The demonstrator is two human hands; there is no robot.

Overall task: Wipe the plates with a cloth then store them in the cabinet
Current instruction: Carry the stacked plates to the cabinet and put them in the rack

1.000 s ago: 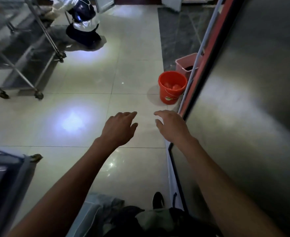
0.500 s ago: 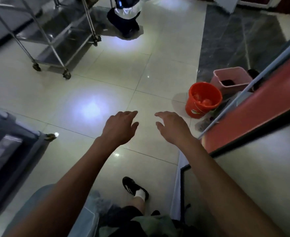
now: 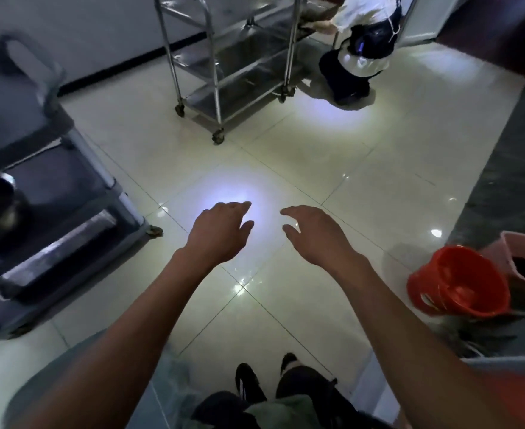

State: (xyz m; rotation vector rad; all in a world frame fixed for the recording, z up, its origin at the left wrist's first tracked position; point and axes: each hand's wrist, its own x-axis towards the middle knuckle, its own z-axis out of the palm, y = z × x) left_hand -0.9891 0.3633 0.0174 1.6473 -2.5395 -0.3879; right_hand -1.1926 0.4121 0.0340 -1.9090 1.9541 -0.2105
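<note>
Both hands, left (image 3: 221,233) and right (image 3: 316,233), hover over the floor (image 3: 332,168) with each grip loosely spread and empty, probably between loads; no plate or cloth shows.

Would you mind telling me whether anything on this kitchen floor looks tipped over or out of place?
The red bucket at the right appears tipped on its side against the pink bin, its mouth facing the camera. Nothing seems spilled around it.

I see open floor (image 3: 286,168) ahead of both hands; a grey cart (image 3: 53,193) blocks the left, a red bucket (image 3: 459,283) the right, a steel rack (image 3: 233,57) beyond.
</note>
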